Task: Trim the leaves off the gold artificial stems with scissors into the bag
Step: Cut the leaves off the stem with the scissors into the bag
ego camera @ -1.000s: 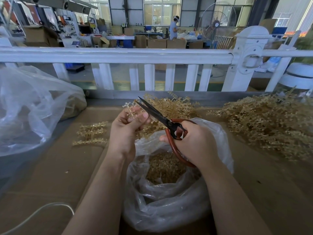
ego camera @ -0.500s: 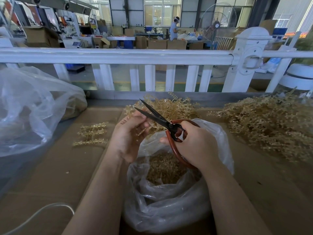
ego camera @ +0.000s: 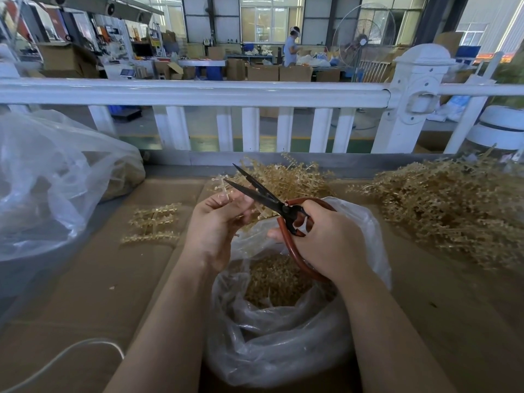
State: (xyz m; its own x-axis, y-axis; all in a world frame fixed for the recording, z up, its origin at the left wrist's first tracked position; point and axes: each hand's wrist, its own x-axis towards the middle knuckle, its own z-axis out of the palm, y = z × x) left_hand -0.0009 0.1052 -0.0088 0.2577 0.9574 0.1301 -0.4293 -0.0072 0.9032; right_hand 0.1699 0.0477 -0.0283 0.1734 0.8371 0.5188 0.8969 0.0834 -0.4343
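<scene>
Left hand (ego camera: pixel 217 222) pinching a gold stem (ego camera: pixel 222 190) above the clear bag (ego camera: pixel 286 336) at the cardboard surface's near edge, right hand (ego camera: pixel 329 239) curled through red-handled scissors (ego camera: pixel 263 198), blades parted around the stem, perhaps touching it, trimmed leaves (ego camera: pixel 272 282) inside the bag.

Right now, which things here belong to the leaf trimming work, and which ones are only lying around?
In use:
left hand pinching a gold stem
right hand gripping the scissors, blades apart
open bag with cuttings
gold stem piles

Lying about:
large plastic bag at left
white cable
white fence
</scene>
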